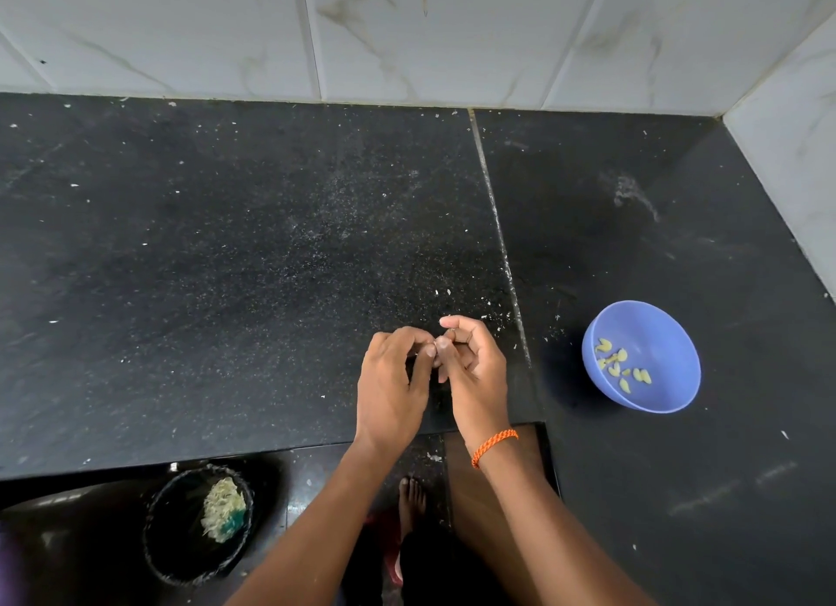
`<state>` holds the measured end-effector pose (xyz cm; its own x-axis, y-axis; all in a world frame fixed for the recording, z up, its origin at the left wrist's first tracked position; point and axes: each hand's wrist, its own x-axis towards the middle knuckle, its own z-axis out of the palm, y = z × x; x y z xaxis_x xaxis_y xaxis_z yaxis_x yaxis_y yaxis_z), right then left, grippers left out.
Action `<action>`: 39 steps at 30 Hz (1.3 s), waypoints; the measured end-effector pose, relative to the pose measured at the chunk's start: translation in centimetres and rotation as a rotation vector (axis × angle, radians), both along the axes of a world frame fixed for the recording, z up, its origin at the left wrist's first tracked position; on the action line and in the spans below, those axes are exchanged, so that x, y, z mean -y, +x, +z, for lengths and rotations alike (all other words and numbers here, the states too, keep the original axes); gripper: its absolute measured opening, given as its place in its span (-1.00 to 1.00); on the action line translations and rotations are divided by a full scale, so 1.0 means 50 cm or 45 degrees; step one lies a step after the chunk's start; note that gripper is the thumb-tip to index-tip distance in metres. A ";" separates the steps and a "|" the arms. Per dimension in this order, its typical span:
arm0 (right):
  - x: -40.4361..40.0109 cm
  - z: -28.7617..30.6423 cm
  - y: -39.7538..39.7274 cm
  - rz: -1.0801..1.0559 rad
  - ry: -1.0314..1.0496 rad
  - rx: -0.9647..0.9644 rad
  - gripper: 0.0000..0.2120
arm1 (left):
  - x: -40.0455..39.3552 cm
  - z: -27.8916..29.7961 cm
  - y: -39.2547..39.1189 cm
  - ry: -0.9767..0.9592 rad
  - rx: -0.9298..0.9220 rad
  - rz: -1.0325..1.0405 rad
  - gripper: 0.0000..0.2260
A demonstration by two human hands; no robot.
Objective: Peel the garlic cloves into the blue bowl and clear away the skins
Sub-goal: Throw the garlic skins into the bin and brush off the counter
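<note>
Peeling over the dark counter [226, 243], we had both hands together near its front edge. Our left hand [391, 379] and right hand [475, 370] met fingertip to fingertip, fingers curled in and pinching something small between them. We judged it to be a garlic clove, though our own fingers hid it, so we could not say how much skin was left on it.

The blue bowl [669, 388] sat well apart to the right, on the neighbouring slab. A small scatter of peeled cloves [622, 365] lay in its bottom. Pale skin flakes [491, 320] speckled the counter just beyond our fingers, and finer bits were spread widely across the surface. Below the counter edge, on the floor to the left, a black bin [158, 542] held a heap of pale scraps.

Several things could have gone wrong from there. Held only by fingertips close to the edge, a slippery clove might have popped free and dropped to the floor by our bare foot [411, 497]. Carried to a bowl that far off, it might have fallen short. The thin, light skins could also have drifted off the edge or clung to the peeled cloves.
</note>
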<state>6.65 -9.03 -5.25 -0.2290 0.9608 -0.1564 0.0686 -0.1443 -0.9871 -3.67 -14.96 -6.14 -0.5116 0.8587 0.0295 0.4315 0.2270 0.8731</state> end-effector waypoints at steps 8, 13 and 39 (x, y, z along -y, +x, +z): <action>-0.009 -0.015 0.035 0.262 0.568 0.743 -0.67 | 0.002 -0.024 -0.023 -0.073 -0.162 0.096 -0.76; 0.019 -0.029 0.023 0.697 0.805 1.036 -0.41 | 0.008 -0.036 -0.028 -0.102 -0.242 0.219 -0.64; 0.029 -0.019 -0.071 0.316 0.433 0.653 -0.74 | 0.059 -0.015 -0.066 0.028 0.025 0.240 -0.78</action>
